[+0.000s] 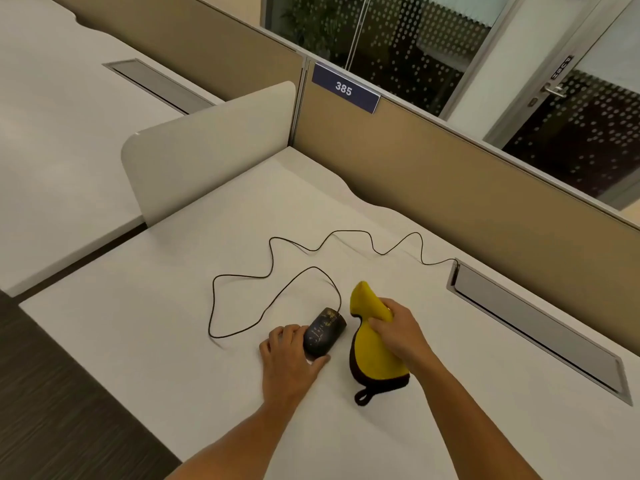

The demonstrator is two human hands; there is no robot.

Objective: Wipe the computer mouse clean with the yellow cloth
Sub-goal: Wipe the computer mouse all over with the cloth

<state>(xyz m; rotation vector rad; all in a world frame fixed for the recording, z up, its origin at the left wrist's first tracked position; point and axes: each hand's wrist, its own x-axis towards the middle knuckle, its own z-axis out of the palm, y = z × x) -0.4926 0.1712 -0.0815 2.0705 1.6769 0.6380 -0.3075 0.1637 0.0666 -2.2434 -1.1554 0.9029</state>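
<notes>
Left hand (289, 355) steadies the grubby black corded mouse (324, 336) on the tabletop (stops sliding); right hand (398, 329) clenches the black-trimmed yellow cloth (372, 355), ready to wipe.

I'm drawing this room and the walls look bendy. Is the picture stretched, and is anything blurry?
In the head view, the wide lens tilts and bows the tan cubicle partition; the white desk top is evenly lit with only faint shadows; the dark corded computer mouse and yellow black-edged cloth look slightly soft; the blue "385" sign reads clearly.
</notes>
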